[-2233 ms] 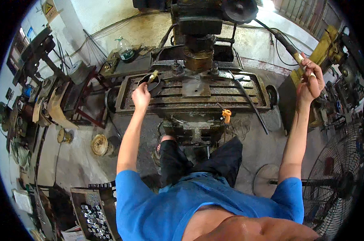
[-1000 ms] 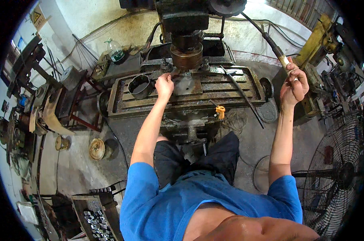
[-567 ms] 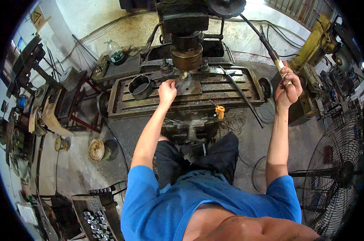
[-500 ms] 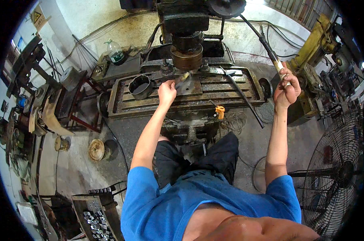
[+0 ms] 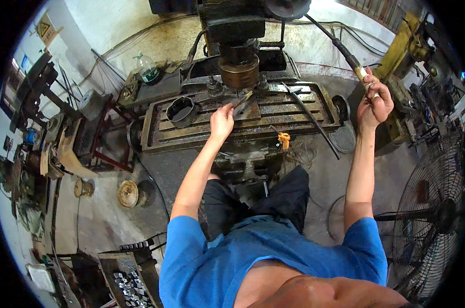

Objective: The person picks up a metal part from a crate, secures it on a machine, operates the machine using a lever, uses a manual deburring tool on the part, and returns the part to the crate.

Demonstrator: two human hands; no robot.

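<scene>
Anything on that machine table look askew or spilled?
Yes: a long dark bar lies slantwise across the right part of the machine table, askew to its edges, its near end jutting past the front edge. Pale grit, perhaps metal shavings, litters the top.

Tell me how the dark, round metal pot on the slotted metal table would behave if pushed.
The dark, round metal pot probably feels stiff, since its wall looks rigid. A jolt might make it slosh, as what looks like dark liquid shows inside. Pushed toward the person, it could catch, because grooves run sideways across the slotted metal table.
</scene>
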